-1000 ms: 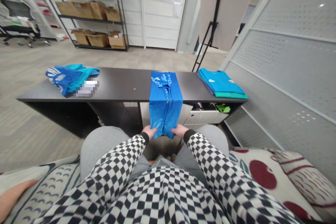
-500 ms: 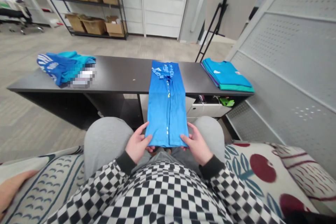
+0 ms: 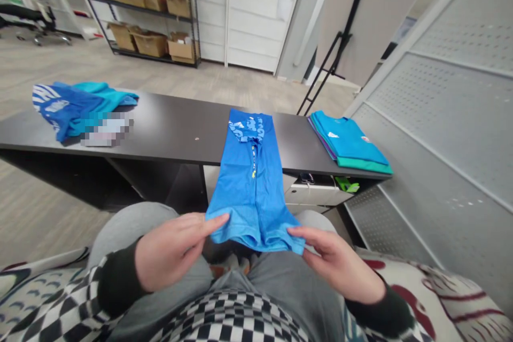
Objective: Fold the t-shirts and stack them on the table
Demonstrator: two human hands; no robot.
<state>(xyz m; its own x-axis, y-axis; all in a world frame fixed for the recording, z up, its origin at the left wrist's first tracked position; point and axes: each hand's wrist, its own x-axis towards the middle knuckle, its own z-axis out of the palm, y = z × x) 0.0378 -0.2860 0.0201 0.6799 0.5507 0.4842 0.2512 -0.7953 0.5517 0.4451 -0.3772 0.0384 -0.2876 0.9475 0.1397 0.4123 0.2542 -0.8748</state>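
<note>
A bright blue shirt (image 3: 250, 192), folded lengthwise into a long strip, runs from the dark table (image 3: 176, 131) down over its front edge toward my lap. My left hand (image 3: 172, 248) pinches the strip's near left corner between thumb and fingers. My right hand (image 3: 336, 262) pinches the near right corner. Both hands hold the hem just above my grey-trousered knees. The shirt's printed collar end lies flat on the table.
A heap of blue and teal garments (image 3: 78, 107) lies at the table's left end. A neat stack of folded teal shirts (image 3: 348, 141) sits at the right end. A perforated grey partition (image 3: 441, 117) stands to the right; shelves with cardboard boxes (image 3: 140, 10) are behind.
My hands drew the hem of the blue shirt nearer to me and spread a little apart. The view shifted slightly to the left and closer.
</note>
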